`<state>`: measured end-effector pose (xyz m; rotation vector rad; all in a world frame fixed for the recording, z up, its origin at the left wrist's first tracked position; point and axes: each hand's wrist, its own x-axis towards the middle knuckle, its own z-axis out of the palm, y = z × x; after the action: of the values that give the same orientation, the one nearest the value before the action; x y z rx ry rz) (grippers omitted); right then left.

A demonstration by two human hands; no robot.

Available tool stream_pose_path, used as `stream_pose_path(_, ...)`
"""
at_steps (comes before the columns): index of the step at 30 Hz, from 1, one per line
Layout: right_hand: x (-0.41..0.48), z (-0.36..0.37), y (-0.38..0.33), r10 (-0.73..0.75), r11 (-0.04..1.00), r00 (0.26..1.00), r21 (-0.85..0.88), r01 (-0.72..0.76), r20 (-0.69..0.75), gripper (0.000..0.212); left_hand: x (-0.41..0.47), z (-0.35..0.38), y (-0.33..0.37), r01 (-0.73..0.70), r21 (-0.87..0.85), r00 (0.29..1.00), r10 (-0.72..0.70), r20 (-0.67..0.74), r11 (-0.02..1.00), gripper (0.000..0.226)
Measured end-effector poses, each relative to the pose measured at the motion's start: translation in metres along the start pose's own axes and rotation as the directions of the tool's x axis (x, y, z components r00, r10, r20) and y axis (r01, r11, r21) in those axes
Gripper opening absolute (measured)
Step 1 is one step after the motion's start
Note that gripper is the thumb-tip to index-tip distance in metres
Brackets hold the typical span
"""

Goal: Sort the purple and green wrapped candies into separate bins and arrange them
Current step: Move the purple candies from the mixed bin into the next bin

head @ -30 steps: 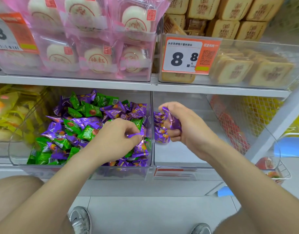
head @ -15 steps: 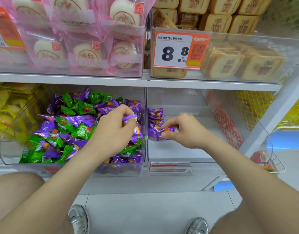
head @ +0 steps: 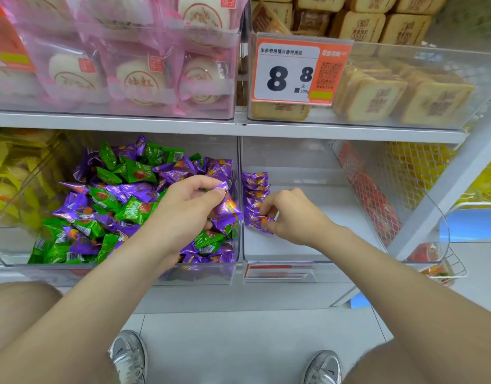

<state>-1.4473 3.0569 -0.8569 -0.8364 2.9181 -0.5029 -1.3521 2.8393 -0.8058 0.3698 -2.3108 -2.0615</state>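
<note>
Purple foil, crinkly and feather-light: these candies (head: 122, 189) will rustle and slip, so a pinch across the body or on a twisted wrapper end is the place to take them. Nothing fragile, I'd judge, though a hard squeeze could crumple the wrap.

Head view now. The left hand (head: 188, 206) is down in the mixed bin (head: 6, 245), thumb and fingers curled round one purple candy (head: 226, 209) close to that bin's right wall, with green ones (head: 136, 173) heaped beside it. Just right of the mixed bin, in the second bin (head: 308, 239), the right hand (head: 288, 214) pinches another purple piece (head: 263, 221) at the near end of a neat row (head: 255, 187) hugging the shared wall. Whether that piece already rests on the floor is hard to say, since the fingers cover it.
</note>
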Motion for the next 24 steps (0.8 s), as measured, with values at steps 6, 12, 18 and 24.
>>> stream_pose_path(6,0.001,0.004,-0.003,-0.011,0.999,1.0,-0.044,0.01,-0.019,0.013,-0.002,0.003,0.002,0.002,0.003,1.0,-0.002,-0.003,1.0,0.01)
stream_pose_path(12,0.0,0.005,-0.001,0.005,0.999,0.999,-0.049,-0.007,-0.044,0.019,-0.001,0.002,0.006,-0.024,-0.031,0.999,0.024,-0.025,0.999,0.009)
stream_pose_path(18,-0.003,0.0,-0.002,0.038,0.991,0.998,-0.125,-0.044,-0.049,0.028,-0.006,0.001,0.01,-0.056,-0.039,0.998,0.055,-0.035,0.998,0.009)
stream_pose_path(24,-0.027,-0.048,-0.037,0.103,0.844,0.957,0.532,0.06,-0.272,0.027,-0.017,0.003,0.022,-0.244,-0.074,0.969,0.239,-0.065,0.967,0.007)
